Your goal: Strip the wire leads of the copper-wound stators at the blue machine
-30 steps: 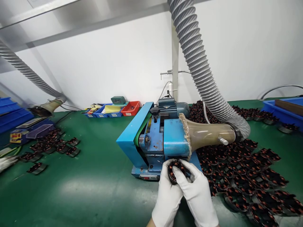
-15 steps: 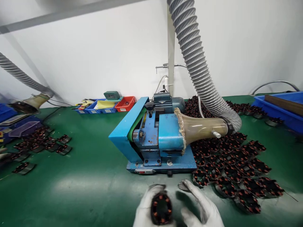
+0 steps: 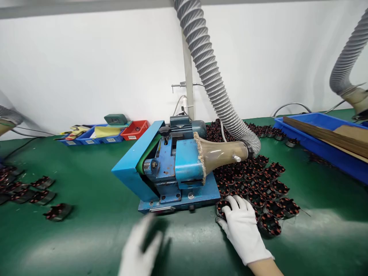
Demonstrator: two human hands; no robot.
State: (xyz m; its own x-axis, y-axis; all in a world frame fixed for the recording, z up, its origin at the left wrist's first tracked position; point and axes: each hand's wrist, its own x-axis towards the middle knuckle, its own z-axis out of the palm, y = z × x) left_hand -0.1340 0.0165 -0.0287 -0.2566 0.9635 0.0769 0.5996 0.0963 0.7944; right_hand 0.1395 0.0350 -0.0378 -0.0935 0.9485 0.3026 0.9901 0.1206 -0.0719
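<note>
Head view, and it's the right hand (image 3: pixel 240 224), gloved in white, with a ring (image 3: pixel 220 207) in its hold: thumb against the near side, fingers bent over the top. That ring sits on the bench (image 3: pixel 94 239), just right of the grinder's near right corner and at the pack's left edge. Left hand (image 3: pixel 140 249), blurred, near the middle: thumb and fingers wide apart, nothing seen between them.

How would that ring handle? Stiff, surely, and likely weighty for its size; the smooth metal wall could slip against a glove. The copper windings inside and the dark prongs look the fragile parts, so the outer wall is the place to grip.

Farther out, more rings (image 3: pixel 269 224) crowd the right, the grinder (image 3: pixel 165 168) holds the centre, and the hose (image 3: pixel 211 71) climbs above. Far right, a blue tray (image 3: pixel 283 123)!
</note>
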